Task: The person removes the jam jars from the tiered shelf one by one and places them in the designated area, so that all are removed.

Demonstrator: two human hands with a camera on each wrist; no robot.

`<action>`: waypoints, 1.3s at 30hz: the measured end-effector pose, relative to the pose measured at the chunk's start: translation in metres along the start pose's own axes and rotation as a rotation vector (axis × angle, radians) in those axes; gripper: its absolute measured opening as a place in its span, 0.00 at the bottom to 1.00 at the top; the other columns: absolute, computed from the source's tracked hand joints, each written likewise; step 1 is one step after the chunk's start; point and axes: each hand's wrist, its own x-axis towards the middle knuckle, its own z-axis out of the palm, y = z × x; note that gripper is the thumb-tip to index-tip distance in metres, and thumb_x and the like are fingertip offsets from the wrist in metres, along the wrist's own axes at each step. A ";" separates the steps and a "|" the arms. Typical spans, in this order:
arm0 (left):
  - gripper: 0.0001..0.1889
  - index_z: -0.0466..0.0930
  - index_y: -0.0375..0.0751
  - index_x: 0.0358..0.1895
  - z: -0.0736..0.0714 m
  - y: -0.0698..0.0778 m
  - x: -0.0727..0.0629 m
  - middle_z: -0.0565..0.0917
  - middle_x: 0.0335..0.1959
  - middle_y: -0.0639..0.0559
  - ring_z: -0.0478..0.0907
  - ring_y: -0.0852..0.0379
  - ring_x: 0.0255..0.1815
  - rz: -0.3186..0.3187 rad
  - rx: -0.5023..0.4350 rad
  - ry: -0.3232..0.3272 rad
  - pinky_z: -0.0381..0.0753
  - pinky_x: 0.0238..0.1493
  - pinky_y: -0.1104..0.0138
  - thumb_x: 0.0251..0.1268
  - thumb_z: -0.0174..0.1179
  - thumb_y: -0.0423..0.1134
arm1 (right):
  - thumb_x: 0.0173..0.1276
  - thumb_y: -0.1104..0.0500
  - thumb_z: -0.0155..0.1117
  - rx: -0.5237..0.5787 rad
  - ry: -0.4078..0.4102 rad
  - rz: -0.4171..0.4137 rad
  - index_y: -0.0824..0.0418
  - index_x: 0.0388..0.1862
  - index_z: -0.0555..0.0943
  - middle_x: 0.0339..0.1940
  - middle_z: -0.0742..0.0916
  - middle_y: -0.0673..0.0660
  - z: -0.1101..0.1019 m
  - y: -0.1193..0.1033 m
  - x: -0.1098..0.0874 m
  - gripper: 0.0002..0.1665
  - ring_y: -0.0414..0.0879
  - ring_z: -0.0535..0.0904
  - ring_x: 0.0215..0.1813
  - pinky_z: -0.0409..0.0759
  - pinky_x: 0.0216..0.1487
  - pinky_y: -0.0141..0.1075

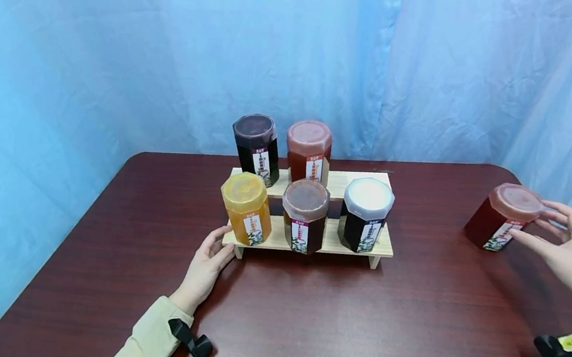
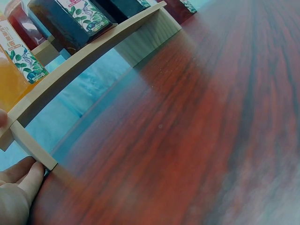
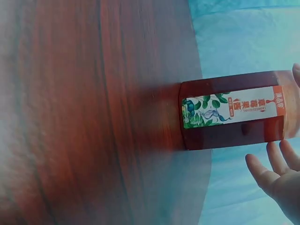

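Note:
My left hand (image 1: 204, 269) holds the left end of a two-step wooden rack (image 1: 331, 245), fingers on its shelf edge and leg (image 2: 35, 147). On the rack's lower step stand a yellow jam jar (image 1: 246, 212), a brown jam jar (image 1: 304, 222) and a dark jam jar with a white lid (image 1: 364, 218). At the far right, my right hand (image 1: 571, 252) grips a red jam jar (image 3: 234, 110) near its lid, thumb in front and fingers at the far side. That jar appears upright on the table, its label facing the right wrist camera.
On the upper step are a dark purple jar (image 1: 257, 151) and a reddish jar (image 1: 308, 154) at the left and middle; bare wood shows to their right. The dark red table (image 1: 299, 329) has rounded far corners. Blue curtains (image 1: 281, 41) hang behind and at the sides.

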 end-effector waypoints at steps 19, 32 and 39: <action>0.23 0.57 0.38 0.68 0.001 0.003 0.003 0.58 0.71 0.44 0.70 0.67 0.53 -0.002 0.006 -0.006 0.70 0.58 0.70 0.73 0.46 0.31 | 0.62 0.67 0.64 0.203 -0.024 -0.065 0.45 0.63 0.66 0.46 0.76 0.36 0.023 -0.001 -0.017 0.33 0.20 0.74 0.45 0.72 0.37 0.13; 0.23 0.57 0.37 0.68 0.000 0.001 0.001 0.58 0.71 0.43 0.70 0.67 0.55 -0.001 0.009 0.003 0.71 0.57 0.70 0.72 0.48 0.33 | 0.60 0.76 0.61 0.430 -0.135 -0.165 0.50 0.59 0.68 0.49 0.77 0.41 0.059 -0.040 -0.022 0.32 0.25 0.77 0.48 0.74 0.41 0.15; 0.23 0.57 0.36 0.68 0.000 0.002 -0.001 0.59 0.70 0.43 0.71 0.67 0.51 -0.004 0.015 -0.002 0.71 0.57 0.70 0.73 0.47 0.32 | 0.61 0.75 0.60 0.512 -0.159 -0.169 0.51 0.60 0.68 0.50 0.77 0.44 0.066 -0.061 -0.024 0.32 0.27 0.77 0.50 0.74 0.43 0.16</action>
